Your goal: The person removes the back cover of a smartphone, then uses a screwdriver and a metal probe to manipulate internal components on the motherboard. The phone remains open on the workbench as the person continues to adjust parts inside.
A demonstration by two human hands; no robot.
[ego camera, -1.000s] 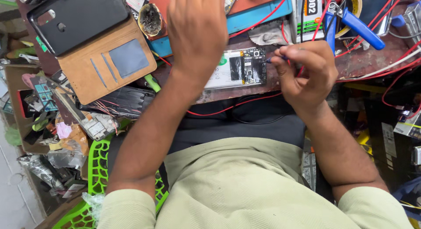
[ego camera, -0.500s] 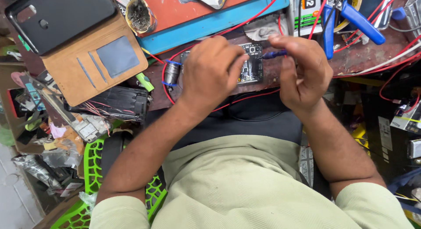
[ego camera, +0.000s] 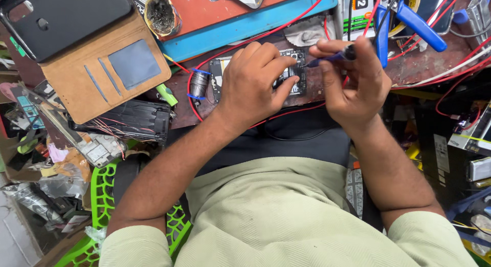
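Note:
An opened phone [ego camera: 294, 72] with its circuit board exposed lies on the dark bench edge. My left hand [ego camera: 255, 85] rests over it and grips it, covering most of the board. My right hand [ego camera: 353, 80] is closed around a thin dark blue screwdriver [ego camera: 332, 56], whose tip points left at the phone's upper right corner. A small spool of solder wire [ego camera: 198, 84] stands just left of the phone. A red wire [ego camera: 266, 34] loops around the phone.
A tan wallet phone case [ego camera: 102, 67] with a black phone [ego camera: 61, 14] lies at upper left. Blue-handled pliers [ego camera: 409, 21] and a tape roll sit at upper right. A round tin of dark wool [ego camera: 161, 14], a red-blue mat [ego camera: 245, 21], a black phone cover [ego camera: 133, 121], clutter and a green plastic stool [ego camera: 102, 190] lie left.
My left hand came down from the back of the bench and settled on the opened phone. My right hand moved the screwdriver tip to the phone.

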